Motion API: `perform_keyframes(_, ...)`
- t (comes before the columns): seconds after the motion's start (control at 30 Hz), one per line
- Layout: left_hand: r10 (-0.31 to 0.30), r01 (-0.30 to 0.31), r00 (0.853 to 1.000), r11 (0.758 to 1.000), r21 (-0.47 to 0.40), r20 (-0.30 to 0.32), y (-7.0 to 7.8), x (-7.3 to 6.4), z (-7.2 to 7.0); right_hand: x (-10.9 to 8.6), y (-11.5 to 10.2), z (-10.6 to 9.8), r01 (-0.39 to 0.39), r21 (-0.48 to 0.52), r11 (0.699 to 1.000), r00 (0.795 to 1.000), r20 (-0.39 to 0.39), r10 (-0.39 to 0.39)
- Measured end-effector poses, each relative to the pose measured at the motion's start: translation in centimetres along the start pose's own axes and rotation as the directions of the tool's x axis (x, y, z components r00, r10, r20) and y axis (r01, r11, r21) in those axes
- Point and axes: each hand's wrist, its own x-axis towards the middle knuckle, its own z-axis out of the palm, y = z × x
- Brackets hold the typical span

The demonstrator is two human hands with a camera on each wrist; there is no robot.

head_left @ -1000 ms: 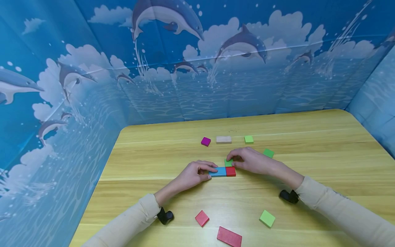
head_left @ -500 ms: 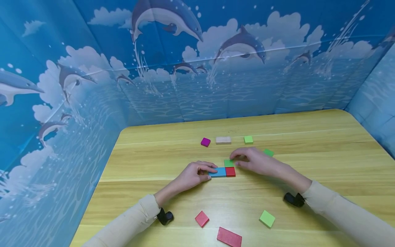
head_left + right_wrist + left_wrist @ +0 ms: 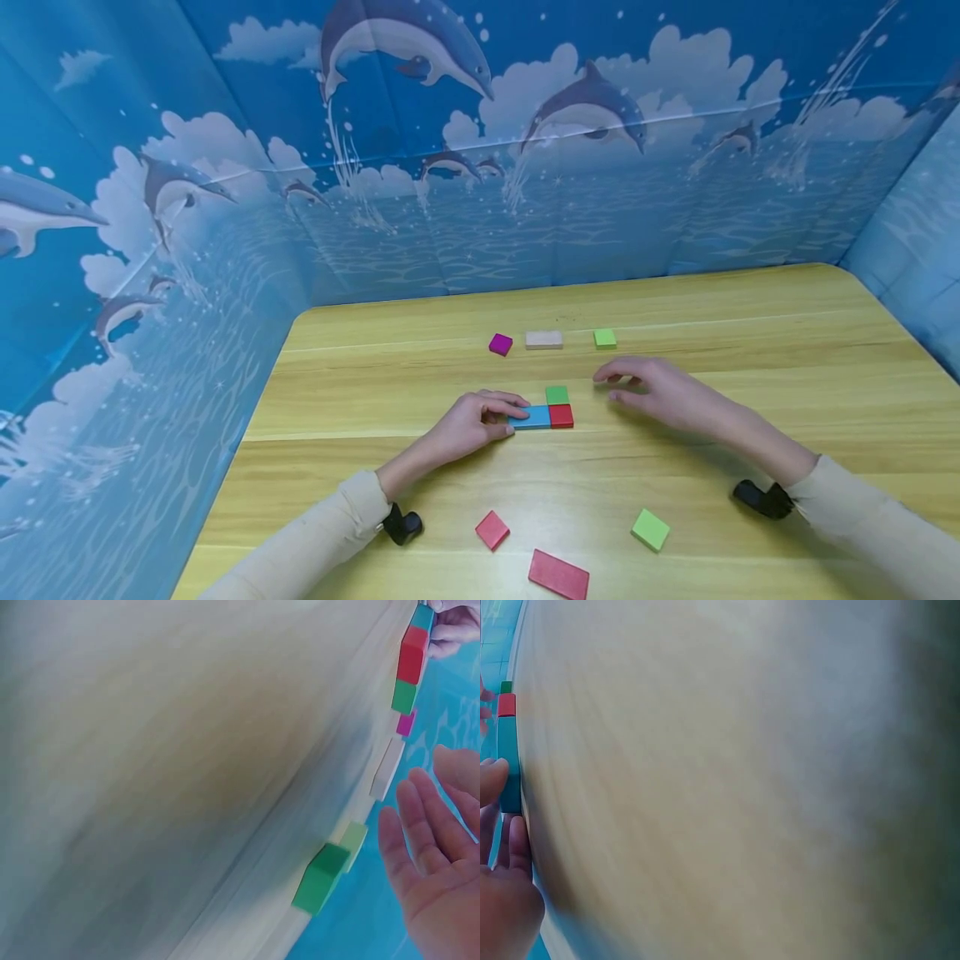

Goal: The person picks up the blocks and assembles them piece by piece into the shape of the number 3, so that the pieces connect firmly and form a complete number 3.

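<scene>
My left hand (image 3: pixel 472 425) holds the left end of a long blue block (image 3: pixel 534 417), fingers over its top and thumb at its near side. A red square block (image 3: pixel 561 417) touches the blue block's right end. Against the red block's far side lies a green square block (image 3: pixel 557 395). My right hand (image 3: pixel 667 393) hovers to the right of these blocks, fingers loosely bent and holding nothing. In the right wrist view its fingers are apart from every block, and another green block (image 3: pixel 322 879) appears near it; the hand hides that one from the head view.
Along the back lie a purple block (image 3: pixel 500 344), a pale oblong block (image 3: pixel 543 340) and a light green block (image 3: pixel 604 338). Nearer the front are a pinkish-red square (image 3: pixel 492 531), a dark pink oblong (image 3: pixel 558 574) and another light green block (image 3: pixel 649 531). A dolphin-printed curtain (image 3: pixel 480 233) borders the table.
My right hand has let go of the green block beside the red one and moved away to the right. My left hand stays on the blue block.
</scene>
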Motion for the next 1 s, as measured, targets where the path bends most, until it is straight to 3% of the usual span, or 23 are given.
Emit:
perform_keyframes(0.4,0.002,-0.002,1.0,1.0,-0.001,0.002,0.0,0.0,0.0,-2.0,1.4,-2.2,-0.027,-0.054,0.998,0.999,-0.048,0.024)
perform_keyframes(0.73,-0.004,0.004,1.0,1.0,0.003,-0.004,0.0,0.0,0.0,-2.6,2.6,-3.1,-0.031,-0.121,0.992,0.994,-0.111,0.018)
perform_keyframes(1.0,0.0,-0.001,1.0,1.0,-0.025,-0.012,0.1,-0.1,0.2,-2.7,3.8,-3.5,-0.032,-0.115,0.993,0.994,-0.112,0.02)
